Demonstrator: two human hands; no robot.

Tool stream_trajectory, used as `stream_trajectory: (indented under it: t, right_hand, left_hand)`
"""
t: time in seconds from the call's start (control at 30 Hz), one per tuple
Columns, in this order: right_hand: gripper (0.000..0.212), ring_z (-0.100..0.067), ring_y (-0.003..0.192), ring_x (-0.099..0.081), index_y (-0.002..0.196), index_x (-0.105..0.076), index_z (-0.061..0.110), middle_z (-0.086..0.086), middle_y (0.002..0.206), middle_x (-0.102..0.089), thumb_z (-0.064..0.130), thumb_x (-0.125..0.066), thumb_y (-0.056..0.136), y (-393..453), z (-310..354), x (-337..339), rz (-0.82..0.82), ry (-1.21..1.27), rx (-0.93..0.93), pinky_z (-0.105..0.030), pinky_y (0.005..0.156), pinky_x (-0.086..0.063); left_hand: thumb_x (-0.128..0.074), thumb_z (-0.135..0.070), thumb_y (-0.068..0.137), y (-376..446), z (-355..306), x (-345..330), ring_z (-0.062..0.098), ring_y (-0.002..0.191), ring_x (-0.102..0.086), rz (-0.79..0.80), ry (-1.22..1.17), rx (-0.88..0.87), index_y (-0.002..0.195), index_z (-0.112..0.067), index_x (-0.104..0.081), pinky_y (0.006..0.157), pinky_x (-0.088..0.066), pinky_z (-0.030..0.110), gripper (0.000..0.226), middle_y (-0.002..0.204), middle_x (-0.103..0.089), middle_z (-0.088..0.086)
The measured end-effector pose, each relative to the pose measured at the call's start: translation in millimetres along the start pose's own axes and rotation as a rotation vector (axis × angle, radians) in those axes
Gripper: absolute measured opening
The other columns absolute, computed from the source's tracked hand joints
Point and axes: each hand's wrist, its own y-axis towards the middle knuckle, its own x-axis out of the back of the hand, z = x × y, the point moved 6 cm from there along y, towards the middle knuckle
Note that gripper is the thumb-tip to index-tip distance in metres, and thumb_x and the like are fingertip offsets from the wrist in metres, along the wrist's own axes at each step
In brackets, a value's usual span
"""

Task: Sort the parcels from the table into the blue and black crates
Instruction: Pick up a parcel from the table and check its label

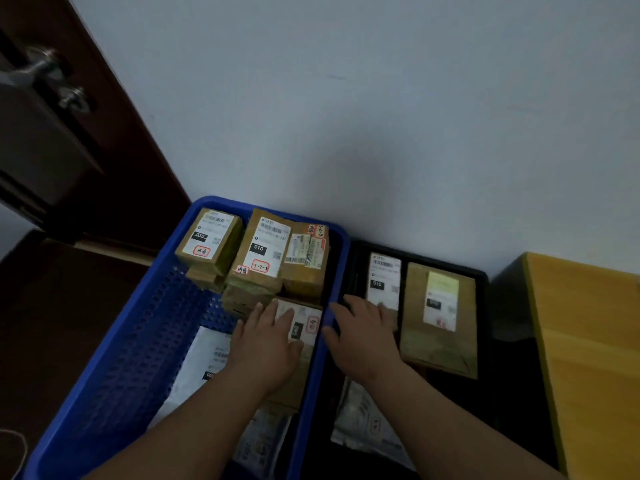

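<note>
The blue crate (138, 327) stands on the left and the black crate (483, 282) beside it on the right, both against the wall. My left hand (265, 344) lies flat, fingers straight, on a brown parcel with a white label (306, 327) inside the blue crate. Behind it sit stacked cardboard boxes (258, 252) and a smaller box (209, 239). A white mailer (197, 368) lies left of my wrist. My right hand (363, 336) rests with straight fingers on a labelled parcel (384, 278) in the black crate, beside a brown envelope (440, 317).
A yellow wooden table (588, 358) stands at the right, its top bare in view. A dark wooden door (59, 133) with a metal handle is at the left. Grey plastic mailers (367, 424) lie low in the black crate. White wall behind both crates.
</note>
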Motion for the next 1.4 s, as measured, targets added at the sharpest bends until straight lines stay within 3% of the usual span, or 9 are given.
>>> stream_trajectory:
  t: [0.27, 0.4, 0.6, 0.83, 1.03, 1.4]
  right_hand:
    - [0.052, -0.023, 0.14, -0.029, 0.144, -0.041, 0.03, 0.001, 0.15, -0.036, 0.056, -0.034, 0.099, -122, -10, 7, -0.106, -0.069, -0.101, -0.047, 0.119, -0.004]
    - [0.05, -0.025, 0.134, -0.035, 0.137, -0.047, 0.03, 0.0, 0.143, -0.042, 0.058, -0.035, 0.097, -176, -29, 17, -0.161, -0.075, -0.148, -0.047, 0.118, -0.017]
    - [0.049, -0.023, 0.13, -0.04, 0.132, -0.051, 0.025, 0.001, 0.136, -0.048, 0.055, -0.039, 0.096, -248, -91, 44, -0.292, -0.056, -0.219, -0.044, 0.116, -0.024]
    - [0.043, -0.023, 0.123, -0.045, 0.13, -0.054, 0.024, 0.001, 0.132, -0.05, 0.048, -0.047, 0.095, -342, -210, 63, -0.391, -0.026, -0.27, -0.036, 0.104, -0.036]
    - [0.044, -0.024, 0.126, -0.044, 0.136, -0.05, 0.022, 0.0, 0.135, -0.046, 0.046, -0.045, 0.099, -439, -347, 70, -0.352, -0.016, -0.416, -0.038, 0.105, -0.039]
    - [0.043, -0.022, 0.124, -0.043, 0.136, -0.048, 0.021, 0.001, 0.137, -0.044, 0.045, -0.044, 0.1, -477, -492, 82, -0.36, 0.055, -0.546, -0.036, 0.101, -0.042]
  left_hand:
    - [-0.035, -0.053, 0.099, -81, -33, -10, 0.024, 0.15, -0.001, -0.064, 0.06, -0.168, 0.156, -0.029, -0.011, 0.12, -0.005, 0.048, 0.066, 0.164, -0.002, 0.0]
    - [-0.034, -0.057, 0.098, -113, -56, -16, 0.025, 0.15, -0.002, -0.066, 0.087, -0.237, 0.155, -0.03, -0.013, 0.121, -0.01, 0.048, 0.067, 0.164, -0.003, 0.0]
    - [-0.038, -0.054, 0.098, -153, -141, -16, 0.025, 0.151, -0.001, -0.106, 0.124, -0.35, 0.155, -0.029, -0.018, 0.121, -0.012, 0.049, 0.065, 0.164, -0.008, -0.001]
    - [-0.039, -0.054, 0.097, -192, -288, -59, 0.023, 0.148, -0.013, -0.139, 0.154, -0.476, 0.15, -0.031, -0.026, 0.119, -0.017, 0.051, 0.06, 0.161, -0.018, -0.002]
    - [-0.037, -0.054, 0.099, -233, -430, -123, 0.022, 0.15, -0.008, -0.073, 0.184, -0.547, 0.154, -0.032, -0.018, 0.12, -0.015, 0.049, 0.062, 0.163, -0.011, -0.004]
    - [-0.038, -0.053, 0.1, -215, -566, -158, 0.022, 0.15, -0.008, -0.052, 0.227, -0.624, 0.154, -0.031, -0.017, 0.121, -0.017, 0.045, 0.062, 0.163, -0.011, -0.004]
